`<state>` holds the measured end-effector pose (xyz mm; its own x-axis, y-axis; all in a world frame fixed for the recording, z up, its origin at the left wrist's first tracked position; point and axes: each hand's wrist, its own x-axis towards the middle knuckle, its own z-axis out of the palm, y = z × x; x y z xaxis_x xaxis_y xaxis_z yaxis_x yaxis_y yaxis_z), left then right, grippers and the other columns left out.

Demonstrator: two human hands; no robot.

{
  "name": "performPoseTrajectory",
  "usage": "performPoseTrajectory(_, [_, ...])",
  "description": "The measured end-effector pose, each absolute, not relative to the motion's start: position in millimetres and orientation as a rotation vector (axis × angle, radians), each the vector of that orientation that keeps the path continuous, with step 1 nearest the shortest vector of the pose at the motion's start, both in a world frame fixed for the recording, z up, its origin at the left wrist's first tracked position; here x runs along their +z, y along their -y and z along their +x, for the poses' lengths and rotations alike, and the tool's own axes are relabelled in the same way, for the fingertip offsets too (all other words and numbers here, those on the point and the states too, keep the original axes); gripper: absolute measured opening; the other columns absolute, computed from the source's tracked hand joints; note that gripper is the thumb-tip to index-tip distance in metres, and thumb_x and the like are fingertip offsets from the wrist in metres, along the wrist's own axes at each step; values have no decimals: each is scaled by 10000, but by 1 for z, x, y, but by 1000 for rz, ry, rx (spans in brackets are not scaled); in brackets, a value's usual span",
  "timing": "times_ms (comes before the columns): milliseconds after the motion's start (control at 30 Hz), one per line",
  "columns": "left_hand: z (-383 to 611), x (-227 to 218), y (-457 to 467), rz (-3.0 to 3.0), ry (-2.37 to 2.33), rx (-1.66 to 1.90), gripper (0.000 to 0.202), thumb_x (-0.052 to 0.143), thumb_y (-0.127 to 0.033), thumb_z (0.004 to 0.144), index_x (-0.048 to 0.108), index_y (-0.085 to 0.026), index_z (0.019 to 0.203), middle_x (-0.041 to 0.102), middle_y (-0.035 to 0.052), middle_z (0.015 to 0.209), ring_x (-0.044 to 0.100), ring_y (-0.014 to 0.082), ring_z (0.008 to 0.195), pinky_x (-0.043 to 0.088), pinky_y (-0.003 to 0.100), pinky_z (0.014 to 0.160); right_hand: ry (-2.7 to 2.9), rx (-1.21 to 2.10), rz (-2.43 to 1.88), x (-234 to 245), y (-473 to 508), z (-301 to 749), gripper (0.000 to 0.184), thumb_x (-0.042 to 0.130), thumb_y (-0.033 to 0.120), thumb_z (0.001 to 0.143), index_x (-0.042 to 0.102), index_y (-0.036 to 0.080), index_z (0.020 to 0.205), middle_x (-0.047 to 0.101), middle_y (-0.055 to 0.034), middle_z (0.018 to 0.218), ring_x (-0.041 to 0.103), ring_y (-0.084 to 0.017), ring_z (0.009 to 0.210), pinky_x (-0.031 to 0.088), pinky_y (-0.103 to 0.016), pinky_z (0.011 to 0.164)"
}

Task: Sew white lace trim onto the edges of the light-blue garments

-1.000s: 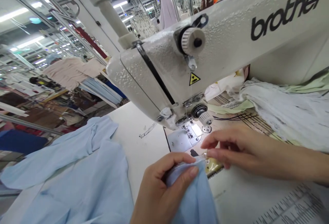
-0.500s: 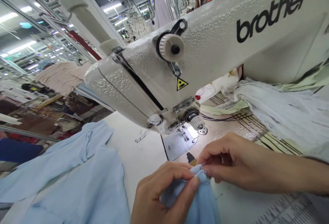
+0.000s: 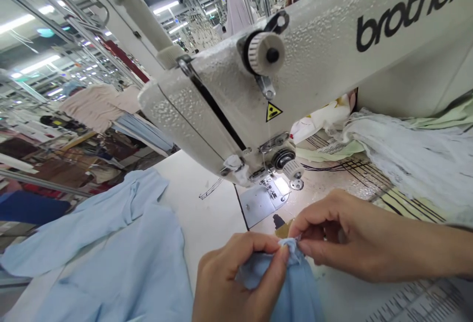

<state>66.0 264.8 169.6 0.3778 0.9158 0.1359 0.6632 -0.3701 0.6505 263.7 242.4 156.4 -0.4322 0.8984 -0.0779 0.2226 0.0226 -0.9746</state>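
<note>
Between my two hands is a piece of light blue fabric (image 3: pixel 295 287), its gathered top edge pinched up and the rest hanging toward me. My left hand (image 3: pixel 246 272) is closed, thumb and forefinger gripping that edge from the left. From the right, my right hand (image 3: pixel 343 235) pinches the same edge at its corner, fingertips close to the left thumb. Just beyond my fingers is the sewing machine (image 3: pixel 221 100), with its metal needle plate (image 3: pixel 260 202) lit by a small lamp. The fabric is apart from the presser foot (image 3: pixel 271 186).
More light blue fabric (image 3: pixel 125 263) lies spread on the left of the white table (image 3: pixel 210 218). White lacy cloth (image 3: pixel 414 154) is heaped under the machine arm at right. Printed ruler marks (image 3: pixel 417 300) show at lower right. Pinkish cloth (image 3: pixel 92 107) hangs farther back.
My view has shifted slightly, so the machine sits farther right. The pinched fabric edge now looks more bunched and turned between my fingertips. Both hands keep their grip.
</note>
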Motion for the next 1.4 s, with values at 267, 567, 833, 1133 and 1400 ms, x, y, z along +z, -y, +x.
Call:
performPoseTrajectory(267, [63, 166, -268, 2252, -1284, 699, 29, 690, -291, 728, 702, -271, 745, 726, -51, 693, 656, 118, 570, 529, 175, 571, 1654, 1347, -1154, 154, -239, 260, 133, 557, 246, 838, 676, 186, 833, 570, 50, 623, 465, -46, 547, 349, -141, 480])
performPoseTrajectory(567, [66, 164, -267, 2162, -1171, 663, 175, 582, -289, 843, 743, -294, 908, 735, -5, 797, 666, 147, 699, 533, 209, 637, 1638, 1362, -1164, 150, -243, 261, 123, 559, 208, 830, 680, 188, 846, 599, 45, 644, 503, -50, 569, 380, -139, 506])
performPoseTrajectory(833, [65, 160, -266, 2126, -1170, 642, 179, 575, -291, 853, 736, -297, 931, 733, -14, 824, 659, 139, 716, 514, 207, 649, 1510, 1443, -1179, 149, -244, 260, 34, 670, 214, 777, 683, 189, 796, 600, 60, 643, 484, -41, 569, 376, -126, 506])
performPoseTrajectory(1133, [65, 160, -266, 2102, -1185, 635, 168, 596, -294, 846, 724, -328, 949, 719, -50, 803, 657, 115, 714, 496, 192, 647, 1481, 1507, -1169, 148, -245, 259, 71, 656, 254, 802, 660, 185, 784, 592, 50, 646, 511, -55, 596, 392, -139, 532])
performPoseTrajectory(1400, [65, 159, -267, 2121, -1171, 625, 172, 582, -285, 855, 723, -306, 953, 720, -42, 800, 652, 110, 706, 495, 188, 649, 1450, 1560, -1216, 148, -245, 258, 140, 577, 285, 852, 662, 183, 806, 614, 32, 654, 544, -66, 598, 404, -151, 530])
